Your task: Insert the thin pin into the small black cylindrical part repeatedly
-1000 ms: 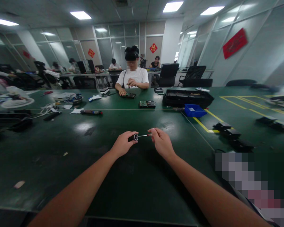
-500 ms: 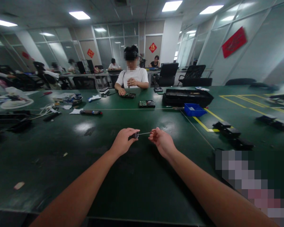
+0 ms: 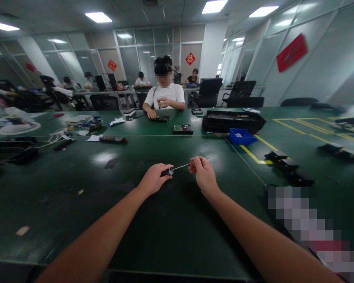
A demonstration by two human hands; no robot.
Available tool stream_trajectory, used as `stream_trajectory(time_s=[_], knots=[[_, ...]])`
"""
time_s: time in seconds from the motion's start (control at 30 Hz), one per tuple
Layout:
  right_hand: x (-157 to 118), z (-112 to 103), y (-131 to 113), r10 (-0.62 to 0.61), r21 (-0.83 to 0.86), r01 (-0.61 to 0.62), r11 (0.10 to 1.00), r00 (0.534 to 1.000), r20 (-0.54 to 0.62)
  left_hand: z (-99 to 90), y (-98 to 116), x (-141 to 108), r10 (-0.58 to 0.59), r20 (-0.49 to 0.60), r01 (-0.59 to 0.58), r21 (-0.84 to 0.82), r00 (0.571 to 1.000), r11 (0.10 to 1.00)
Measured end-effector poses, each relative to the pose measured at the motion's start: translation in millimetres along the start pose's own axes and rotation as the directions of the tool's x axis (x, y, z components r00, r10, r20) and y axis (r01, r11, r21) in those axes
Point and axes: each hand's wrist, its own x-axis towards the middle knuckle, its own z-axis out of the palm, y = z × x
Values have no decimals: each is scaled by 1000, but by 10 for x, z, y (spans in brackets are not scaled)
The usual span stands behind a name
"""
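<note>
Over the middle of the green table, my left hand (image 3: 153, 179) is closed on a small black cylindrical part (image 3: 168, 172), whose round end faces right. A thin light-coloured rod (image 3: 181, 166) runs from that end up and to the right. My right hand (image 3: 203, 173) pinches the rod's far end between thumb and fingers. What else lies inside the right fingers is too small to tell.
A person (image 3: 165, 94) sits across the green table (image 3: 135, 236), hands at a circuit board. Another board (image 3: 183, 128), a long black tray (image 3: 233, 121) and a blue bin (image 3: 242, 136) stand ahead. Black blocks (image 3: 286, 163) lie right; cables (image 3: 59, 135) and a dark tool (image 3: 113, 139) lie left.
My right hand has turned and shifted slightly right. The rod now slants more steeply, and the black part's round end shows more; my left hand has dropped a little.
</note>
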Motion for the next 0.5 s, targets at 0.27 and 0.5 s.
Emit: stream_trajectory(time_s=[0.27, 0.5], knots=[[-51, -17, -57, -121, -253, 130, 959, 991, 53, -2, 43, -14, -1, 32, 0, 19, 999, 1000], [-114, -19, -164, -164, -378, 210, 902, 975, 151, 28, 43, 2, 11, 62, -13, 30, 998, 999]])
